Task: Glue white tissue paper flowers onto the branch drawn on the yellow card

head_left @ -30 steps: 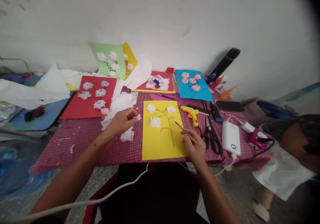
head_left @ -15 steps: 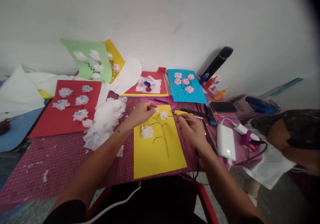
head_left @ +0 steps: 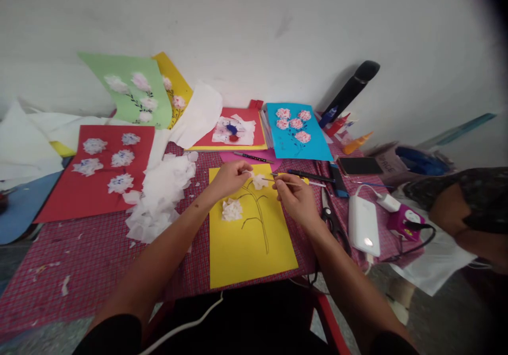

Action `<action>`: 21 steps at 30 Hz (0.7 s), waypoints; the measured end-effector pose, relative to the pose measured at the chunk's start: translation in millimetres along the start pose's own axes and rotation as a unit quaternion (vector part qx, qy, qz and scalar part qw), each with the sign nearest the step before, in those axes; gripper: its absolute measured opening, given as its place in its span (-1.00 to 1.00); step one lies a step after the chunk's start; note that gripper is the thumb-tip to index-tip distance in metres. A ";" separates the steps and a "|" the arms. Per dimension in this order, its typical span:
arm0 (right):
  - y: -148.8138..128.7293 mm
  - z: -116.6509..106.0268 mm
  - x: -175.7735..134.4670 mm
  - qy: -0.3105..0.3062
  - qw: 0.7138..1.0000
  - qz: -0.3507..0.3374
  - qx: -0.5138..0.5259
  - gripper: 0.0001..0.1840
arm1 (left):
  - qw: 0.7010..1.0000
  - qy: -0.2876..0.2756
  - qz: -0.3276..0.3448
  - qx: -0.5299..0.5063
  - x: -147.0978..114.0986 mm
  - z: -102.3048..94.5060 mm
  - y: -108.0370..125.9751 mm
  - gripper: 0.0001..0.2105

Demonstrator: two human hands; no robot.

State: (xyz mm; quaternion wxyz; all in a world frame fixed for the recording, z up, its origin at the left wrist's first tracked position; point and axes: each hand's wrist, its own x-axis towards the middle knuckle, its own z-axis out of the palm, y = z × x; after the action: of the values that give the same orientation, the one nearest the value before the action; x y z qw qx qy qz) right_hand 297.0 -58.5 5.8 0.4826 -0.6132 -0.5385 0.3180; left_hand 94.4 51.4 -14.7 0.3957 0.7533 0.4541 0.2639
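Note:
A yellow sheet (head_left: 254,254) with a branching stem drawn on it lies in front of me. One white tissue-paper flower (head_left: 232,210) sits on its left side, and a smaller white paper cluster (head_left: 260,181) is near the top of the stem. My left hand (head_left: 232,179) is closed at the sheet's upper edge, thumb and finger pinching a small bit of white tissue paper, partly hidden. My right hand (head_left: 296,200) grips a thin stick (head_left: 291,184), whose tip points left to the smaller cluster; whether it touches, I cannot tell.
Left lie a heap of white tissue pieces (head_left: 161,196) and a red sheet (head_left: 59,191) with paper flowers. A blue flower card (head_left: 278,146) stands behind. Scissors (head_left: 333,220), a phone (head_left: 361,165) and a white power bank (head_left: 363,225) are right. Another person's arm (head_left: 448,217) shows far right.
My right hand has moved slightly left with the stick, closer to the small paper cluster. My left hand keeps its pinch near the top edge. The view has shifted a little.

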 end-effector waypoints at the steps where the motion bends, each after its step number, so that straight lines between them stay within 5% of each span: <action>1: -1.1 0.0 -0.1 0.002 1.000 0.002 0.002 -0.70 | 1.000 0.000 -0.002 -0.001 -0.4 -0.1 1.4 -0.76; 21: 11.7 3.1 -9.6 0.009 0.999 -0.026 -0.039 -0.73 | 0.999 0.002 0.022 0.039 -5.5 -0.9 12.5 -0.77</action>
State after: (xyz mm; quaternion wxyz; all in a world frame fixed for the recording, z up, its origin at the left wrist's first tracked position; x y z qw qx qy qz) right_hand 296.2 -66.5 -7.4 0.4706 -0.6206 -0.5619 0.2787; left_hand 97.2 43.4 -3.9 0.3593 0.7775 0.4478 0.2567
